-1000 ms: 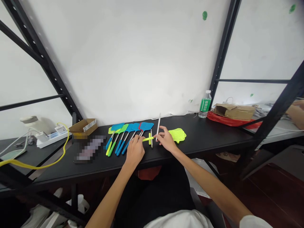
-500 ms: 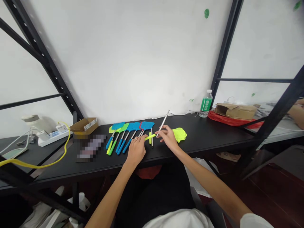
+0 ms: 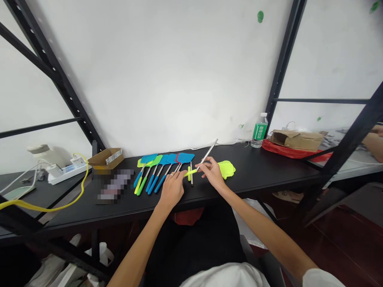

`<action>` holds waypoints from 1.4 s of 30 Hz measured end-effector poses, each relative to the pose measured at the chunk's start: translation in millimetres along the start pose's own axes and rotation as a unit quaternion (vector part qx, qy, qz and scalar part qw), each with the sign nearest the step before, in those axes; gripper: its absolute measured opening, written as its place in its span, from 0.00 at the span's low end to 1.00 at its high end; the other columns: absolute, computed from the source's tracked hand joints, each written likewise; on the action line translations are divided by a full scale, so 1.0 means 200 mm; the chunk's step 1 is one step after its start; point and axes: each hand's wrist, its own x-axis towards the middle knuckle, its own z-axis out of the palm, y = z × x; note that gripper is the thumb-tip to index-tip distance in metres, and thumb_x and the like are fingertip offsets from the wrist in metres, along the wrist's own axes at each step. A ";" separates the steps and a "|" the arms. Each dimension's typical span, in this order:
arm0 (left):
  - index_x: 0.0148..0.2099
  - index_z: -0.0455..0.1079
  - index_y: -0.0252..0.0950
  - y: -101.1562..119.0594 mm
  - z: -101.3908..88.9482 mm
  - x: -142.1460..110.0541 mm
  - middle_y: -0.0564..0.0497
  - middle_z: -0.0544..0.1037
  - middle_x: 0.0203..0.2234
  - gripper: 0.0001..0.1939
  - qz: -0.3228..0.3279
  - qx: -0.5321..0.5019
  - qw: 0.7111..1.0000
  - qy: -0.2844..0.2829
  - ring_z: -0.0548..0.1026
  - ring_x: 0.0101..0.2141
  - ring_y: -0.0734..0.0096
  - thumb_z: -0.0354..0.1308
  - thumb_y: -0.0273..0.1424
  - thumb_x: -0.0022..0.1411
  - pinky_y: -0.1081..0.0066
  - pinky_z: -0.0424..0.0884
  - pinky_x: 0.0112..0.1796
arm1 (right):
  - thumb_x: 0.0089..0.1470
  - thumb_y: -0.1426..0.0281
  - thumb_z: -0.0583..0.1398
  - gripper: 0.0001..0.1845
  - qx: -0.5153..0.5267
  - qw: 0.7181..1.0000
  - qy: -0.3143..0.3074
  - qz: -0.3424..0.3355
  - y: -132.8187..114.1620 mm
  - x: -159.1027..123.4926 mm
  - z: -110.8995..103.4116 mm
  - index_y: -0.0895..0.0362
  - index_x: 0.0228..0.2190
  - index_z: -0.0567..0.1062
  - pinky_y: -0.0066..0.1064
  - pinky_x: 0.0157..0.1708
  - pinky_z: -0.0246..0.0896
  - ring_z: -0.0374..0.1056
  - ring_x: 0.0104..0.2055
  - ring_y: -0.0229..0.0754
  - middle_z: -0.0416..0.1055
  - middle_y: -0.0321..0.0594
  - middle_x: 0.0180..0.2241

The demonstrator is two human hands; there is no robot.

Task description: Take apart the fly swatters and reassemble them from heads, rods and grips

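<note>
My left hand (image 3: 172,188) is closed around a yellow handle (image 3: 190,172) that points right. In my right hand (image 3: 213,174) a slim metal rod (image 3: 210,149) is pinched, slanting up to the right. The rod's lower end meets the handle's right end; whether it sits inside cannot be made out. Beneath lie another yellow handle (image 3: 189,178) and another metal rod (image 3: 192,180). Yellow fly swatter heads (image 3: 227,170) rest just beyond my right hand. Left of my left hand lie several fly swatters (image 3: 154,179) with blue, green and yellow handles.
A water bottle (image 3: 259,130) stands by the right rack post. Further right, a cardboard box (image 3: 296,139) lies on red plastic (image 3: 275,149). At left are an open small carton (image 3: 106,158), a power strip (image 3: 67,173) and a yellow cable (image 3: 82,187). Another person's arm (image 3: 374,141) shows far right.
The metal rod has tilted further right, and its lower end now lines up with the yellow handle's end. My left hand has barely moved.
</note>
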 end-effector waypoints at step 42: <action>0.52 0.65 0.39 0.00 -0.03 0.00 0.50 0.80 0.35 0.10 -0.026 -0.163 0.986 -0.010 0.78 0.37 0.64 0.50 0.30 0.69 0.69 0.68 0.36 | 0.58 0.57 0.59 0.18 -0.074 0.992 -0.099 -0.030 0.02 -0.03 0.02 0.54 0.45 0.72 0.24 0.22 0.64 0.74 0.29 0.39 0.79 0.41 0.36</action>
